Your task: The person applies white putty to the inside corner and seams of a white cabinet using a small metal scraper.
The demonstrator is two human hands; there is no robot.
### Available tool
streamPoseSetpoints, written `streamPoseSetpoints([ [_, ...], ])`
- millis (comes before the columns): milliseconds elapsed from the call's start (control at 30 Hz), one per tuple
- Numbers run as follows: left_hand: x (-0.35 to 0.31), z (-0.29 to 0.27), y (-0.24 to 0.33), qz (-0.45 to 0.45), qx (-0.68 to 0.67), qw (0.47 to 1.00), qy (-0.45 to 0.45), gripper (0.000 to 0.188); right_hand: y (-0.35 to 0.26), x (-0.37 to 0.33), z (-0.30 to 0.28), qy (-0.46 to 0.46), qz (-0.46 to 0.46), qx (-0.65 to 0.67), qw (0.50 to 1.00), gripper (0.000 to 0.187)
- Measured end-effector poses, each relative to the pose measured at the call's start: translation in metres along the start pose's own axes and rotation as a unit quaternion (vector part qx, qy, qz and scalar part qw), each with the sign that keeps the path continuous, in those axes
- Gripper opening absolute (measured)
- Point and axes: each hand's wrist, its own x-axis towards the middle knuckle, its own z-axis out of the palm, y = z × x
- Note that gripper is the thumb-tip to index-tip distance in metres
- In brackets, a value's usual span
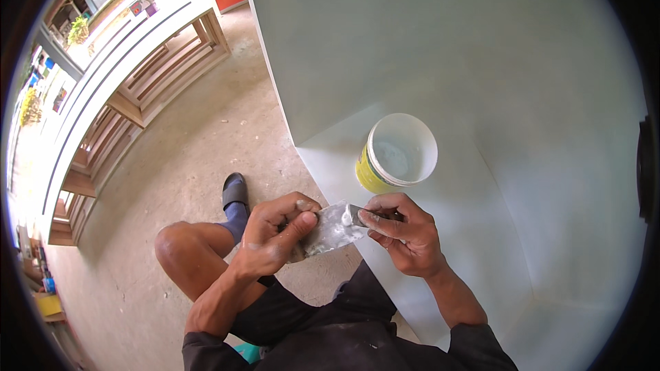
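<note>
My left hand (278,233) grips a flat metal scraper blade (328,232) smeared with white putty, thumb pressed on its face. My right hand (405,230) pinches a second small scraper (355,216) against that blade, fingers closed on its handle. Both hands hover over my knee, at the front edge of a pale green cabinet shelf (440,213). An open white tub (399,154) with a yellow label stands on that shelf just beyond my right hand, with pale putty inside.
The pale green cabinet walls (426,34) rise behind and right of the tub. My bare knee (180,246) and a foot in a dark sandal (234,196) rest on the concrete floor (199,137). Wooden frames and a long white board (110,82) lie at the left.
</note>
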Motion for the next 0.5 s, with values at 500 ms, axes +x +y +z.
streamPoseSetpoints([
  [500,0.004,-0.015,0.011,0.055,0.036,0.998,0.023,0.015,-0.017,0.013,-0.014,0.012,0.187,0.311,0.932,0.028],
])
